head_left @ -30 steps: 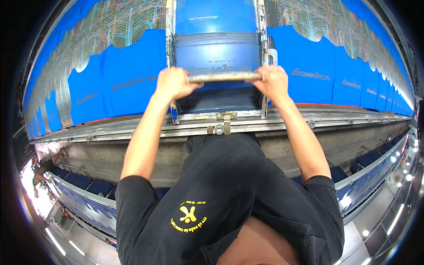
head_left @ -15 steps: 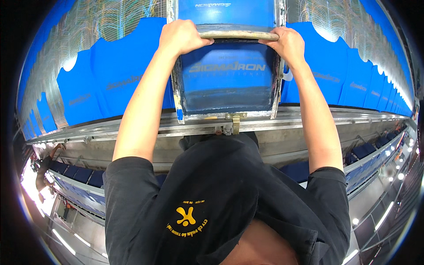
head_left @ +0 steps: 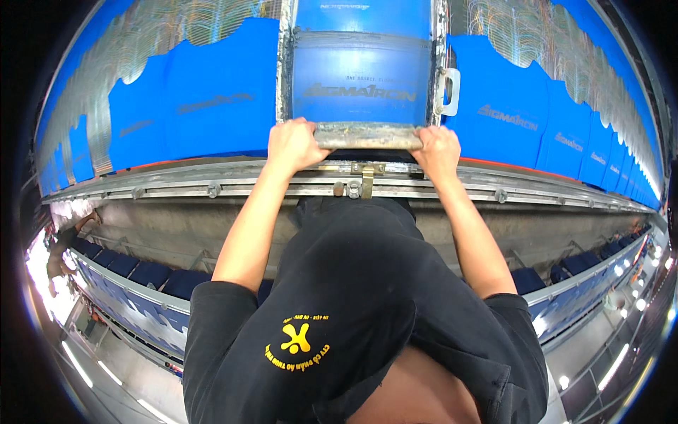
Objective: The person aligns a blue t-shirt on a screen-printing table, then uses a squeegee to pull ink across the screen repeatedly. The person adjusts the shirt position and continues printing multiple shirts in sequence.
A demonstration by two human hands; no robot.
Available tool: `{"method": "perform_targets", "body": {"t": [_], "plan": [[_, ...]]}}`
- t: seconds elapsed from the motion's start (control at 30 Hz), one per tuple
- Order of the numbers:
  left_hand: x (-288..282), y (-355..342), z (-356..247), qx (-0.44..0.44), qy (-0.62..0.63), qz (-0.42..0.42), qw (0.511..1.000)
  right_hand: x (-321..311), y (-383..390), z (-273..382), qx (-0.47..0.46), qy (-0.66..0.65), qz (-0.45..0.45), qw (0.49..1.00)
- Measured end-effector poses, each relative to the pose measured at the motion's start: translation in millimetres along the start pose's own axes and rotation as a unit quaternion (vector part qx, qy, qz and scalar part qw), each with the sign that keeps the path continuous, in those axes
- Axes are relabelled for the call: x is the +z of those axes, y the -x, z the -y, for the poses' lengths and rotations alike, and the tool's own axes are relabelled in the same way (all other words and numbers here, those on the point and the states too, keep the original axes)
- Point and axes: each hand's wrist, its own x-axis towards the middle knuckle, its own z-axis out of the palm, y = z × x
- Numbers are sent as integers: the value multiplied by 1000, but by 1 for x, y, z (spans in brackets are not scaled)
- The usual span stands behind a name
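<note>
A squeegee with a worn wooden handle (head_left: 367, 136) lies across the near end of a printing screen. My left hand (head_left: 293, 147) is closed round its left end, and my right hand (head_left: 438, 150) grips the right end. The screen has a stained metal frame (head_left: 284, 78) and a see-through mesh (head_left: 360, 60). Dark lettering shows in the mesh, with blue cloth beneath it. The squeegee's blade is hidden under the handle, and dark ink lies along its near side.
Blue cloth pieces (head_left: 219, 78) with dark prints lie in a row along the table, left and right of the screen. A metal rail (head_left: 268, 189) with a brass-coloured bracket (head_left: 367, 180) runs before my body. Behind me stands another long table (head_left: 127, 311). A co-worker (head_left: 63, 247) is at far left.
Both hands have drawn the squeegee toward my body, from the screen's middle to its near end. The lettering in the mesh now lies beyond the squeegee.
</note>
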Motion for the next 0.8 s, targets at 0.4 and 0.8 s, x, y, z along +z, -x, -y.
{"method": "perform_targets", "body": {"t": [0.4, 0.8], "plan": [[21, 28, 1, 36, -25, -70, 997, 71, -99, -152, 318, -502, -160, 788], [7, 74, 86, 148, 101, -115, 977, 44, -148, 42, 255, -424, -278, 823]]}}
